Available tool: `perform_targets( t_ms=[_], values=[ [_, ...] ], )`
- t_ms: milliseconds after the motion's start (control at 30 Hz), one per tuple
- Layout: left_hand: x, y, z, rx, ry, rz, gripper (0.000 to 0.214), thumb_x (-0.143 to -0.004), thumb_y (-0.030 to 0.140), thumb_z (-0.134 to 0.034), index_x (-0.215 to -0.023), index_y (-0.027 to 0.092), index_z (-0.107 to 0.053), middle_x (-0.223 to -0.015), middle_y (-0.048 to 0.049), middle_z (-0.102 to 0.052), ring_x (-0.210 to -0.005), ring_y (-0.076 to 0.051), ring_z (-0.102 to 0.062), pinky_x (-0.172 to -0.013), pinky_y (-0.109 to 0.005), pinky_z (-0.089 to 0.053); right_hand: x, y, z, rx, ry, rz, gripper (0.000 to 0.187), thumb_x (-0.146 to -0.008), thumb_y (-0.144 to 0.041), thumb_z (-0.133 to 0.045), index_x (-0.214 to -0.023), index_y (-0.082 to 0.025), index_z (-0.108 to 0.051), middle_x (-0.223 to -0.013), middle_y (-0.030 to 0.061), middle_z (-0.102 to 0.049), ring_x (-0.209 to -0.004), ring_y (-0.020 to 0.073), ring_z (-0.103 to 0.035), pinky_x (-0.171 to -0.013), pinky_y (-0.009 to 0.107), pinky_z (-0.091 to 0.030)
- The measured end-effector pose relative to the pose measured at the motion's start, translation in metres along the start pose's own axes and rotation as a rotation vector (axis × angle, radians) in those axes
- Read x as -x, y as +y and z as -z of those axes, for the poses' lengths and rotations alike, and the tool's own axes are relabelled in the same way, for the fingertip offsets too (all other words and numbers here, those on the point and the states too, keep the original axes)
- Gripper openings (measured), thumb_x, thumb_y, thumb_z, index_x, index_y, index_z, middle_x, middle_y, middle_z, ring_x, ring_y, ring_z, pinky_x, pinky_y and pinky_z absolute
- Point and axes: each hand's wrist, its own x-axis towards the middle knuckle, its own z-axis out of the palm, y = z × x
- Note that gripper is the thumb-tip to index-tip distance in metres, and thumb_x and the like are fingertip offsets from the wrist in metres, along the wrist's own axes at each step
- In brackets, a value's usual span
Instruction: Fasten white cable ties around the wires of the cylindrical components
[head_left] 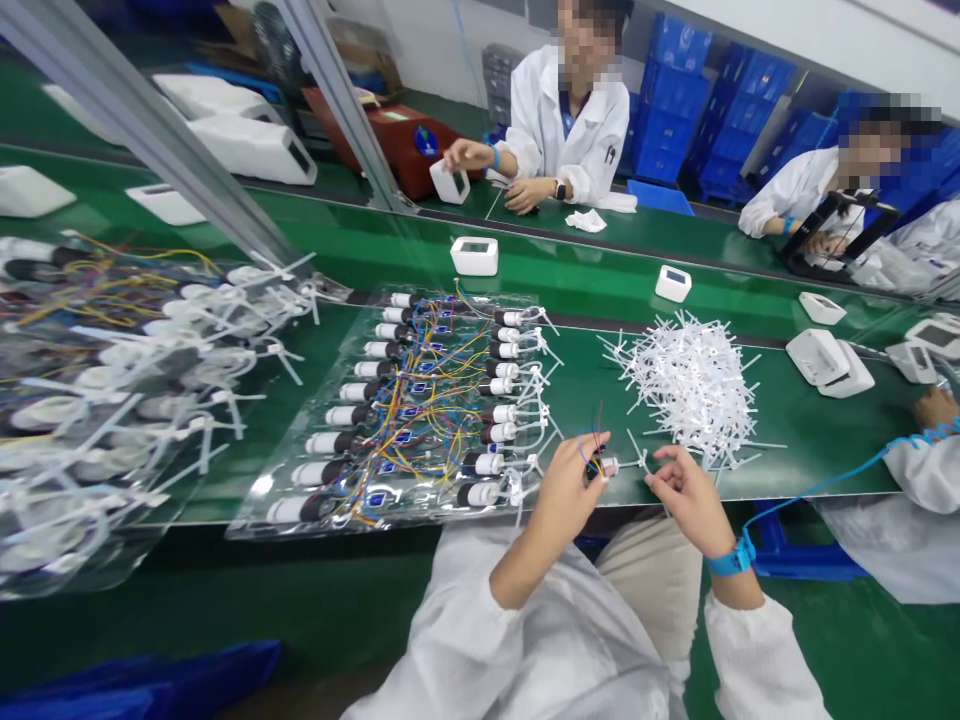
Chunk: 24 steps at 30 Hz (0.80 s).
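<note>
My left hand [566, 488] is closed around a small wired motor [610, 466], its coloured leads sticking up between thumb and fingers. A short tube runs from its white end toward the right, with a white cable tie [642, 459] around the tube's tip. The thumb and forefinger of my right hand [690, 497] are curled at that cable tie; the exact contact is small and hard to see. Left of my hands, a clear plastic tray [255, 512] holds two columns of similar white-and-black motors with tangled wires. Beyond my right hand lies a heap of white cable ties [694, 390].
More motors in stacked trays [97, 440] lie at the far left. White housings [475, 257] rest along the green line, several [829, 362] at right. A metal post [345, 100] rises at left. Co-workers sit opposite; another person's sleeve [922, 480] is at right. A blue wrist cord [810, 485] crosses the edge.
</note>
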Motion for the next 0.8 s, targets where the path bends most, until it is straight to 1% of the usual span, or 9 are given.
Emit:
perform_targets(
  t_ms=[100, 233, 300, 400, 500, 600, 633, 700, 800],
  values=[
    [0.008, -0.004, 0.003, -0.147, -0.091, -0.077, 0.054, -0.099, 0.017, -0.073, -0.152, 0.026, -0.067, -0.143, -0.0132, -0.074, -0.137, -0.031, -0.066, -0.119, -0.052, -0.055, 0.001, 0.0, -0.004, -0.103, -0.011, -0.024, 0.037, -0.096, -0.055, -0.072, -0.117, -0.025, -0.065, -0.076, -0.0028, -0.069, -0.063, 0.017, -0.065, -0.057, 0.026, -0.05],
    [0.009, -0.004, 0.005, -0.274, -0.208, -0.117, 0.05, -0.1, 0.012, -0.071, -0.147, 0.026, -0.069, -0.143, -0.0128, -0.073, -0.131, -0.031, -0.068, -0.114, -0.05, -0.058, 0.001, -0.004, -0.007, -0.29, -0.065, -0.087, 0.034, -0.096, -0.055, -0.074, -0.104, -0.022, -0.072, -0.075, -0.0003, -0.069, -0.054, 0.0145, -0.059, -0.045, 0.024, -0.042],
    [0.008, -0.002, 0.004, -0.312, -0.235, -0.127, 0.044, -0.099, 0.01, -0.071, -0.14, 0.026, -0.072, -0.144, -0.0122, -0.072, -0.131, -0.031, -0.068, -0.114, -0.049, -0.059, 0.001, -0.007, -0.006, -0.358, -0.115, -0.101, 0.035, -0.096, -0.055, -0.075, -0.101, -0.02, -0.077, -0.077, 0.0016, -0.071, -0.054, 0.014, -0.06, -0.045, 0.024, -0.044],
    [0.006, -0.003, 0.003, -0.334, -0.228, -0.121, 0.037, -0.098, 0.01, -0.072, -0.132, 0.025, -0.075, -0.142, -0.0125, -0.071, -0.129, -0.032, -0.068, -0.111, -0.049, -0.059, 0.002, -0.011, -0.003, -0.451, -0.169, -0.082, 0.037, -0.095, -0.055, -0.077, -0.106, -0.02, -0.081, -0.088, 0.0053, -0.076, -0.063, 0.0162, -0.066, -0.052, 0.027, -0.055],
    [0.005, -0.007, 0.004, -0.248, -0.193, -0.117, 0.031, -0.098, 0.012, -0.073, -0.127, 0.023, -0.076, -0.136, -0.0122, -0.073, -0.124, -0.03, -0.071, -0.109, -0.046, -0.06, 0.003, -0.013, -0.002, -0.535, -0.11, -0.042, 0.039, -0.089, -0.052, -0.087, -0.114, -0.024, -0.078, -0.092, 0.0043, -0.077, -0.068, 0.0179, -0.07, -0.057, 0.03, -0.06],
    [0.002, -0.01, 0.008, -0.063, -0.146, -0.108, 0.028, -0.1, 0.016, -0.074, -0.127, 0.023, -0.075, -0.131, -0.0118, -0.075, -0.124, -0.028, -0.072, -0.111, -0.045, -0.058, 0.005, -0.009, -0.006, -0.612, 0.025, -0.036, 0.038, -0.083, -0.05, -0.095, -0.1, -0.027, -0.07, -0.088, 0.0008, -0.074, -0.069, 0.0184, -0.072, -0.058, 0.029, -0.059],
    [0.001, -0.01, 0.01, 0.0, -0.134, -0.099, 0.027, -0.101, 0.019, -0.074, -0.127, 0.023, -0.074, -0.131, -0.0118, -0.075, -0.125, -0.028, -0.072, -0.112, -0.044, -0.058, 0.007, -0.007, -0.008, -0.612, 0.029, -0.051, 0.038, -0.084, -0.051, -0.095, -0.093, -0.026, -0.067, -0.084, 0.0004, -0.074, -0.068, 0.0182, -0.071, -0.056, 0.028, -0.057],
    [0.0, -0.005, 0.012, 0.105, -0.122, -0.071, 0.026, -0.102, 0.023, -0.073, -0.127, 0.023, -0.075, -0.132, -0.0118, -0.076, -0.126, -0.027, -0.072, -0.113, -0.044, -0.057, 0.01, -0.005, -0.014, -0.578, -0.038, -0.089, 0.038, -0.088, -0.054, -0.091, -0.086, -0.024, -0.067, -0.076, 0.0008, -0.072, -0.06, 0.0164, -0.066, -0.052, 0.026, -0.051],
    [0.001, 0.008, 0.013, 0.215, -0.147, -0.021, 0.023, -0.104, 0.027, -0.073, -0.126, 0.023, -0.076, -0.133, -0.0113, -0.076, -0.128, -0.027, -0.071, -0.113, -0.042, -0.056, 0.015, -0.007, -0.031, -0.6, -0.106, -0.104, 0.034, -0.092, -0.054, -0.087, -0.103, -0.022, -0.078, -0.07, 0.0, -0.07, -0.052, 0.0135, -0.056, -0.049, 0.026, -0.043]
  ],
)
